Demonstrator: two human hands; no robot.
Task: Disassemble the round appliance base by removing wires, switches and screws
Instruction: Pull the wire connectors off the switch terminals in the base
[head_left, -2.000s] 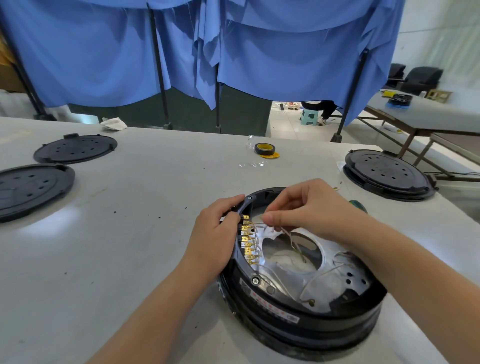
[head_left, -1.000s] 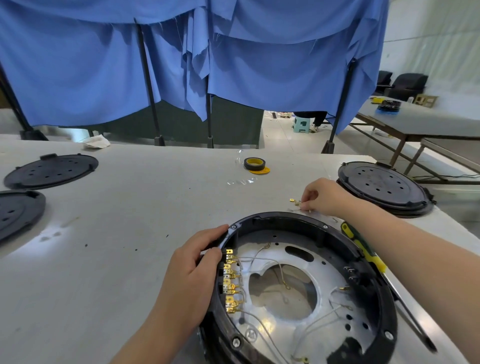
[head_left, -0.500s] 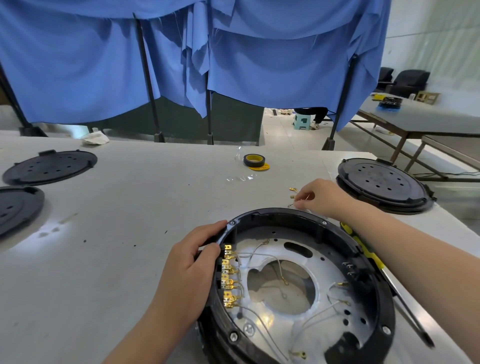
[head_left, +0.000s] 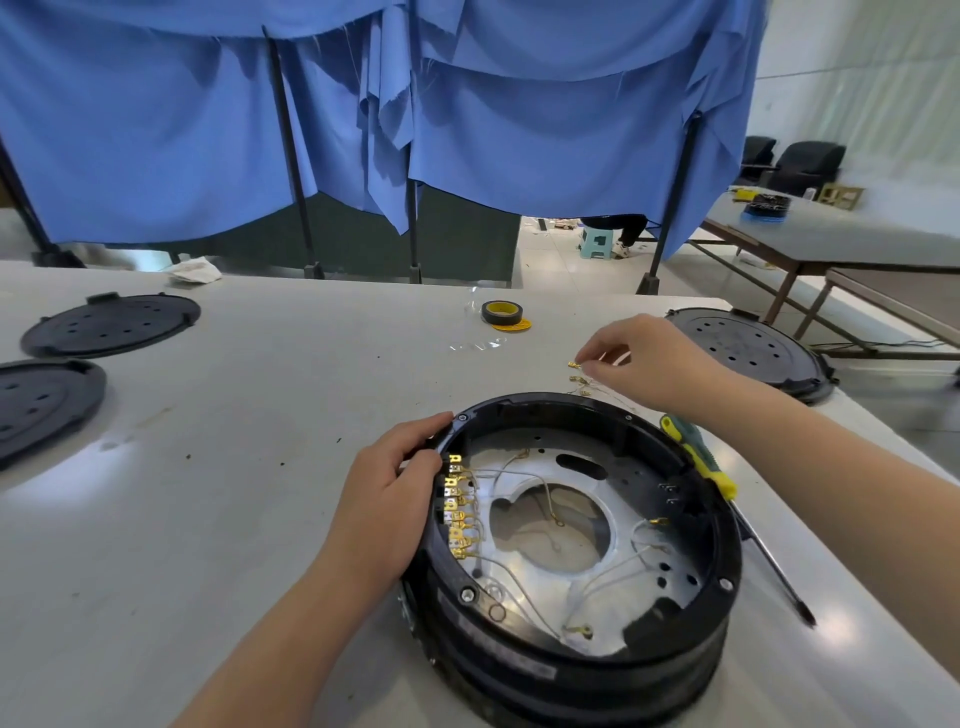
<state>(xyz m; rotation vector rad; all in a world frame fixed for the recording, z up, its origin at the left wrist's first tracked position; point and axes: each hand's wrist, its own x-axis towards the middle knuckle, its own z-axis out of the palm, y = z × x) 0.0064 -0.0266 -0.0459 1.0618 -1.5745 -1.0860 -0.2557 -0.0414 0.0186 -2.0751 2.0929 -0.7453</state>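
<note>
The round black appliance base (head_left: 519, 662) lies open side up near the table's front edge. Inside it are a silver plate, thin pale wires (head_left: 605, 571) and a row of gold terminals (head_left: 458, 506) along the left wall. My left hand (head_left: 384, 499) grips the left rim beside those terminals. My right hand (head_left: 654, 364) is behind the base, thumb and forefinger pinching a removed wire (head_left: 577, 378) with gold ends that lies on the table.
A green and yellow screwdriver (head_left: 698, 460) lies against the base's right side. A tape roll (head_left: 500, 312) sits further back. Black round covers lie at the left (head_left: 109, 325) (head_left: 41, 400), and another round unit (head_left: 748, 348) stands at the right. Blue curtains hang behind the table.
My right hand pulled a wire out of the base and carried it to the table behind it, where it stays. My left hand has kept its hold on the rim.
</note>
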